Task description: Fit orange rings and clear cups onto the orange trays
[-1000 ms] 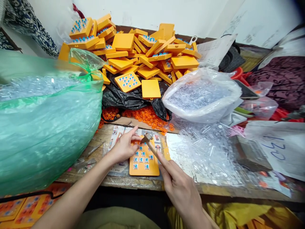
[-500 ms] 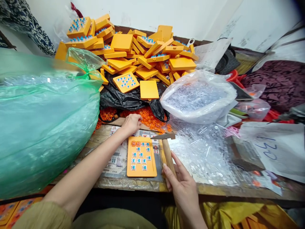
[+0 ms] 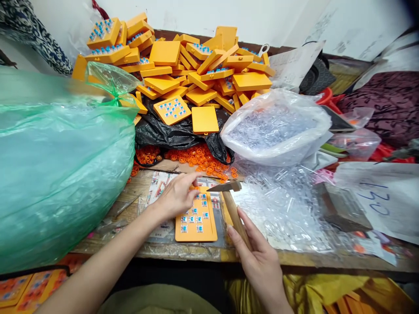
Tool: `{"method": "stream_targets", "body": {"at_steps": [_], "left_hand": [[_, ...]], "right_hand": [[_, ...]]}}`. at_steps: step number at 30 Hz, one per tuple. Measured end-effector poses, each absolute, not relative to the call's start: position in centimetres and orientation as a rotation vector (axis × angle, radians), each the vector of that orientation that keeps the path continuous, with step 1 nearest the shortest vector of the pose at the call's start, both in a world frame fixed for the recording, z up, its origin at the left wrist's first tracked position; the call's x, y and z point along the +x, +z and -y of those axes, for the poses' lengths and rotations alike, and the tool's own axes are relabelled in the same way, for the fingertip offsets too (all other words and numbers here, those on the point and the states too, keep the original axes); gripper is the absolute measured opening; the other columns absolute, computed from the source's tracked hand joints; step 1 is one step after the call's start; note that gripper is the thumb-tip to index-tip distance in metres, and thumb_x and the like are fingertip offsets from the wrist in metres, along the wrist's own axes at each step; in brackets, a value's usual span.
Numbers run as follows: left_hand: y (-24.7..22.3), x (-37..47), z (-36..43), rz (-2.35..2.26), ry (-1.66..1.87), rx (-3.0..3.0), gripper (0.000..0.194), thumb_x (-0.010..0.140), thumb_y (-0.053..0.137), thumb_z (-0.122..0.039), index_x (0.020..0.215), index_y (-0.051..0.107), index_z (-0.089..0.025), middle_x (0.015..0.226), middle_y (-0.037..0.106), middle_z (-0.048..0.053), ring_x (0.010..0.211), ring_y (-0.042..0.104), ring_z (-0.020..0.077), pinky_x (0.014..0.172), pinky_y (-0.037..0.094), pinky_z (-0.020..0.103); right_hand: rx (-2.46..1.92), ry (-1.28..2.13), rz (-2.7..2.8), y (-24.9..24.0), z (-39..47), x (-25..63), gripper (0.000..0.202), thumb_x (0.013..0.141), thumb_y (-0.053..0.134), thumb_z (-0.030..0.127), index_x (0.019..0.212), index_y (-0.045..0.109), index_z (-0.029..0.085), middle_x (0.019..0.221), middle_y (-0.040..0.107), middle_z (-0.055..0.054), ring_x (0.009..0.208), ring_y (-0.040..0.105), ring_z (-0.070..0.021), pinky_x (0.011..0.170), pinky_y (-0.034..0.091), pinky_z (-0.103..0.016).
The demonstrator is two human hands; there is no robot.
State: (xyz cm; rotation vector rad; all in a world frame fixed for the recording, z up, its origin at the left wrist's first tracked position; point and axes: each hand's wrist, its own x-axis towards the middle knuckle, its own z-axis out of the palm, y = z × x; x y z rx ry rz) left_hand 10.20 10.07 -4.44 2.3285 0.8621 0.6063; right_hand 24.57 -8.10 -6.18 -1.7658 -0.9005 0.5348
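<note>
The yellow panel (image 3: 196, 236) lies flat near the front edge of the surface (image 3: 134, 189), blue switches (image 3: 192, 219) facing up, its long axis running from the front edge toward the back. The hammer (image 3: 233, 211) has its tapered end pointing toward the surface's left side, its handle sloping toward the front edge, and the right hand (image 3: 262, 257) keeps a loosely closed grip on that handle. The left hand (image 3: 176, 195) covers the panel's far left corner, fingers bent and nearly together; whether its grip has hold of anything cannot be told.
</note>
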Motion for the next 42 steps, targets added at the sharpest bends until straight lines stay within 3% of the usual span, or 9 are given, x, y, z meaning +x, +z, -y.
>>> {"method": "stream_targets", "body": {"at_steps": [6,13,18,21,25,29,34,38,42], "left_hand": [[-5.1,9.9,-8.2,-0.876,0.643,2.211,0.048,0.077,0.06,-0.012,0.124,0.053,-0.015,0.094,0.07,0.006,0.087,0.064,0.0211,0.084,0.051,0.037],[-5.5,9.8,-8.3,-0.894,0.671,2.131,0.049,0.075,0.061,-0.012,0.123,0.053,-0.016,0.092,0.07,0.004,0.086,0.066,0.0198,0.084,0.052,0.035],[-4.5,10.0,-9.3,-0.918,0.561,2.063,0.053,0.073,0.067,-0.016,0.125,0.053,-0.016,0.093,0.069,0.005,0.082,0.065,0.0173,0.077,0.054,0.031],[-3.8,11.3,-11.6,-1.005,0.538,2.098,0.035,0.08,0.064,-0.023,0.113,0.062,-0.011,0.101,0.07,0.009,0.085,0.066,0.017,0.077,0.054,0.029],[-4.1,13.8,-14.6,-1.063,0.5,2.218,0.02,0.081,0.06,-0.012,0.097,0.071,-0.011,0.1,0.072,0.011,0.093,0.066,0.0208,0.086,0.05,0.032],[-4.8,14.9,-15.3,-1.011,0.374,2.306,0.02,0.077,0.061,-0.009,0.091,0.074,-0.016,0.089,0.073,0.008,0.085,0.067,0.0217,0.08,0.05,0.032],[-5.2,14.7,-14.9,-1.004,0.347,2.407,0.018,0.079,0.057,-0.011,0.087,0.074,-0.014,0.095,0.066,0.01,0.091,0.063,0.0239,0.081,0.048,0.033],[-5.0,14.5,-14.6,-0.987,0.382,2.435,0.019,0.08,0.056,-0.01,0.085,0.074,-0.014,0.09,0.065,0.01,0.091,0.063,0.0245,0.081,0.049,0.034],[-4.2,13.4,-12.8,-0.918,0.489,2.416,0.023,0.083,0.054,-0.01,0.097,0.072,-0.016,0.095,0.069,0.007,0.094,0.064,0.0204,0.087,0.049,0.033]], "right_hand": [[-1.717,0.297,1.232,-4.9,7.7,24.9,0.039,0.088,0.06,0.025,0.127,0.062,0.028,0.123,0.068,-0.002,0.109,0.066,-0.0202,0.093,0.053,-0.03],[-1.909,0.24,1.558,-4.9,7.7,24.5,0.042,0.095,0.045,0.024,0.136,0.053,0.031,0.085,0.073,-0.003,0.067,0.07,-0.0164,0.065,0.056,-0.027],[-1.815,0.331,1.323,-5.7,7.5,24.6,0.039,0.092,0.054,0.029,0.13,0.06,0.029,0.118,0.07,-0.004,0.102,0.069,-0.021,0.085,0.056,-0.03],[-1.763,0.395,1.043,-6.3,7.3,24.9,0.042,0.086,0.062,0.036,0.126,0.063,0.024,0.126,0.066,-0.005,0.114,0.063,-0.0254,0.097,0.051,-0.038],[-1.78,0.488,0.841,-6.9,7.0,25.3,0.053,0.08,0.068,0.041,0.13,0.06,0.022,0.118,0.07,-0.006,0.109,0.066,-0.0295,0.091,0.055,-0.046],[-1.76,0.524,0.826,-7.0,7.2,25.6,0.054,0.079,0.069,0.041,0.129,0.062,0.022,0.101,0.075,-0.006,0.094,0.07,-0.0285,0.073,0.062,-0.041],[-1.742,0.531,0.822,-7.1,7.3,25.7,0.054,0.079,0.068,0.04,0.13,0.061,0.021,0.092,0.076,-0.007,0.087,0.072,-0.0267,0.063,0.062,-0.035],[-1.734,0.526,0.837,-7.1,7.4,25.7,0.054,0.08,0.068,0.039,0.13,0.06,0.02,0.096,0.076,-0.008,0.088,0.072,-0.0273,0.065,0.062,-0.036],[-1.762,0.443,0.881,-7.2,8.0,25.6,0.049,0.082,0.067,0.038,0.127,0.062,0.021,0.11,0.073,-0.008,0.098,0.07,-0.0283,0.08,0.061,-0.041]]}}
